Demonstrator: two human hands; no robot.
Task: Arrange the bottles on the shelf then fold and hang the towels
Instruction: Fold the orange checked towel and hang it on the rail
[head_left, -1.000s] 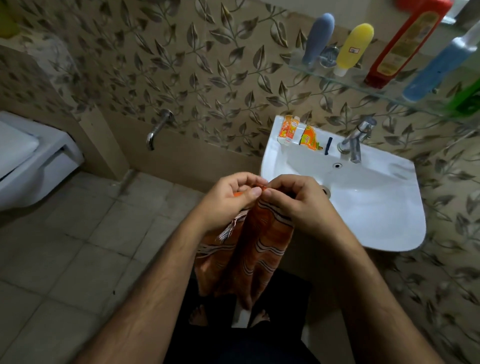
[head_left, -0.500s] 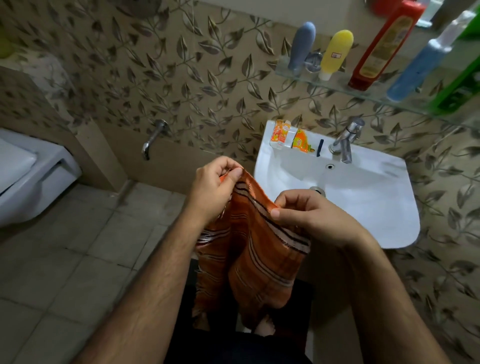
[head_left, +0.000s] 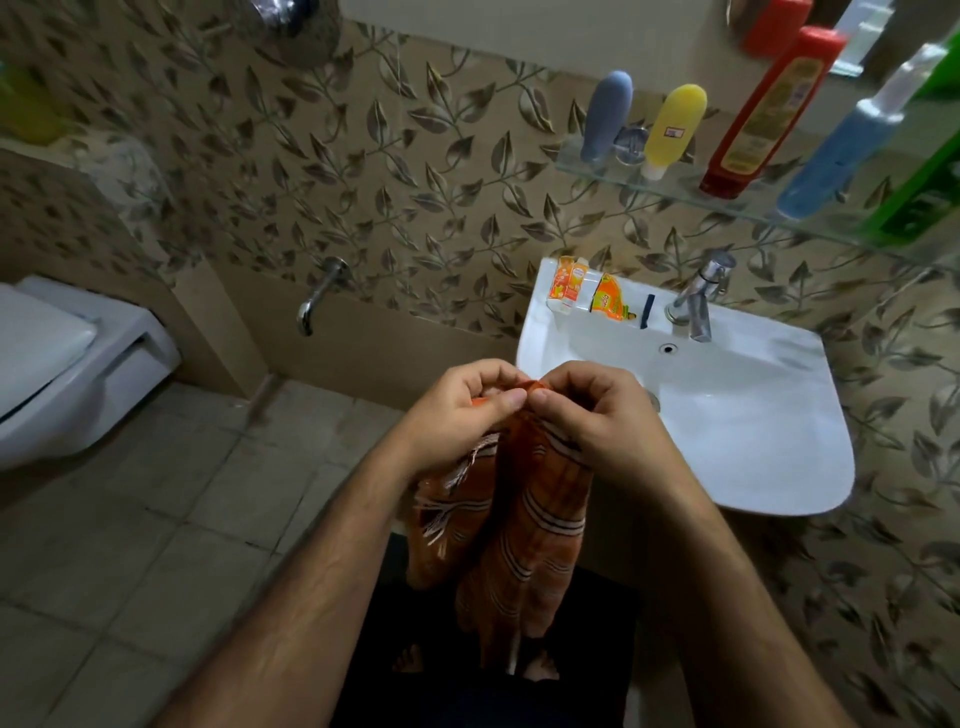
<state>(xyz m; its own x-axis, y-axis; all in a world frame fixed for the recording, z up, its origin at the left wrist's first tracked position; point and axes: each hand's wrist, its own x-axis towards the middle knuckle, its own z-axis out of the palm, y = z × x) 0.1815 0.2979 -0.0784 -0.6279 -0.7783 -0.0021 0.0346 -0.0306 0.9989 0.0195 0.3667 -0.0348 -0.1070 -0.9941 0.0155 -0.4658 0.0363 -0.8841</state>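
Note:
An orange striped towel (head_left: 524, 525) hangs folded from both my hands in front of the sink. My left hand (head_left: 457, 415) and my right hand (head_left: 592, 415) pinch its top edge, thumbs nearly touching. Fringe shows on the towel's left side. On the glass shelf (head_left: 675, 189) at the upper right stand a grey-blue bottle (head_left: 605, 114), a yellow bottle (head_left: 672, 130), a red bottle (head_left: 769, 111), a blue bottle (head_left: 841, 156) and a green bottle (head_left: 930, 182).
A white sink (head_left: 753, 426) with a chrome tap (head_left: 698, 299) juts from the wall on the right; orange packets (head_left: 571, 283) lie on its rim. A wall spout (head_left: 317, 299) sticks out left of it. A white toilet (head_left: 62, 364) stands at the far left.
My hands were apart half a second ago with the towel spread between them; now they have come together and the towel hangs doubled.

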